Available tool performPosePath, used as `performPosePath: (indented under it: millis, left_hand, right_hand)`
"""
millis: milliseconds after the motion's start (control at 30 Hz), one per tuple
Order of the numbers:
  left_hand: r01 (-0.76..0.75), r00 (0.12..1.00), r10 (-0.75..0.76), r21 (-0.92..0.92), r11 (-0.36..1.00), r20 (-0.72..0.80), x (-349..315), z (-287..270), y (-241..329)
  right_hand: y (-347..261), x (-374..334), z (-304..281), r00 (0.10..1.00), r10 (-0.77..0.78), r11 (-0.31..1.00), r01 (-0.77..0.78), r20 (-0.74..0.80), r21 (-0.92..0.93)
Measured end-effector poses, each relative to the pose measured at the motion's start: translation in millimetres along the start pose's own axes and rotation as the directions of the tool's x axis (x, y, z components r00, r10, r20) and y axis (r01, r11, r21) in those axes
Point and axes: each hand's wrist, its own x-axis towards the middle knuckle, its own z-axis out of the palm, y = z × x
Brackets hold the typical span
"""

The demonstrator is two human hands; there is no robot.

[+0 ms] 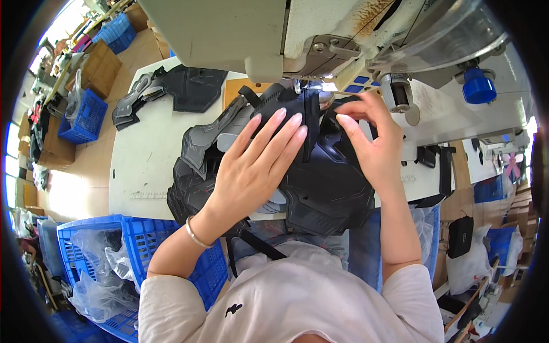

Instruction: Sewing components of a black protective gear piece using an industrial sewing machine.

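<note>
While the L hand (246, 168) lies flat w/ fingers straight & only slightly apart, its fingertips rest on the black moulded piece (329, 194), just beside a narrow black strip (311, 123) on it; palm down, nothing gripped. R hand (377, 140) is curled, thumb & index tips close together at the piece's upper R part; can't tell if they actually pinch the edge.

Piece sits at the front of the white table (143, 151), its upper end right by the presser foot (298, 86) of the sewing machine (220, 28), lower end hanging toward the person's lap. Can't tell if the needle is in it.

L of the hands: a pile of grey moulded pieces (197, 146), partly under the L forearm. Beyond, on the table's far L, another dark panel (197, 91).

Up R, a clear cover (446, 37) & a blue knob (479, 86) on the machine. Below L, next to the table, a blue crate (146, 243) w/ clear plastic bags (97, 291) in it. Farther off L, on the floor: a smaller blue crate (86, 123) & a cardboard box (100, 68). Far R: a black pouch (460, 237) against a whitish bag (469, 271).
</note>
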Motion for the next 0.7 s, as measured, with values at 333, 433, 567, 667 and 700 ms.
performPosePath:
  millis: [333, 433, 567, 667, 700]
  left_hand:
    - [-0.044, 0.962, 0.056, 0.051, 0.998, -0.268, 11.2, 14.8, -8.5]
    - [-0.047, 0.955, 0.064, 0.066, 0.997, -0.291, 12.3, 16.5, -9.1]
    - [-0.048, 0.953, 0.063, 0.058, 0.997, -0.296, 13.7, 16.6, -9.9]
    - [-0.034, 0.951, 0.052, 0.066, 0.997, -0.305, 12.8, 16.8, -11.0]
    - [-0.036, 0.951, 0.053, 0.063, 0.997, -0.306, 13.5, 16.7, -10.2]
  right_hand:
    - [33.2, -33.2, -15.3, 0.668, 0.534, 0.781, -0.624, 0.518, -0.002]
    - [51.7, -37.7, -14.6, 0.432, 0.516, 0.474, -0.863, 0.74, 0.173]
    - [34.5, -52.8, 3.1, 0.644, 0.305, 0.151, -0.76, 0.701, 0.632]
    - [27.7, -56.2, 8.6, 0.79, 0.314, 0.195, -0.596, 0.527, 0.779]
    - [19.6, -51.6, 6.6, 0.811, 0.325, 0.195, -0.561, 0.486, 0.805]
